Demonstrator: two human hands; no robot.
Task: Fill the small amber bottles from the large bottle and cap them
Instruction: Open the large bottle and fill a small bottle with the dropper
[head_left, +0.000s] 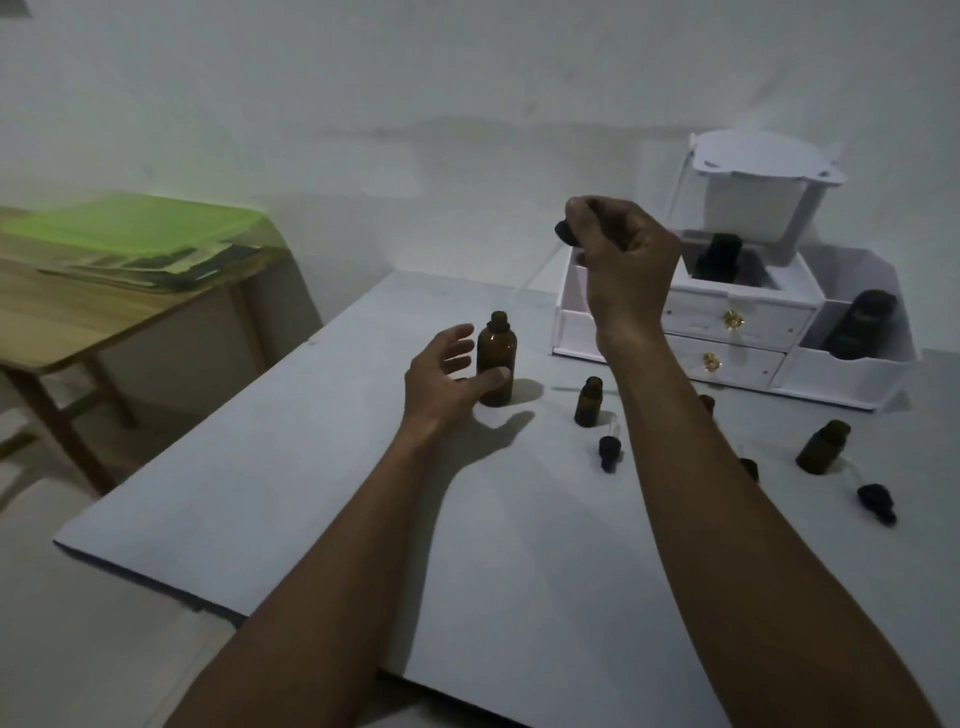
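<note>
Bottles behind the arm
The right forearm covers most of the far amber bottle and the near amber bottle (only slivers show); the dark bottle in the white organizer is blurred.

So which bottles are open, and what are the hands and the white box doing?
large bottle: upright, uncapped
small bottles: uncapped
loose dropper caps: lying on the table
left hand: open, thumb touching the large bottle
right hand: raised, pinching a black cap
white organizer: lid up, both drawers shut
</note>
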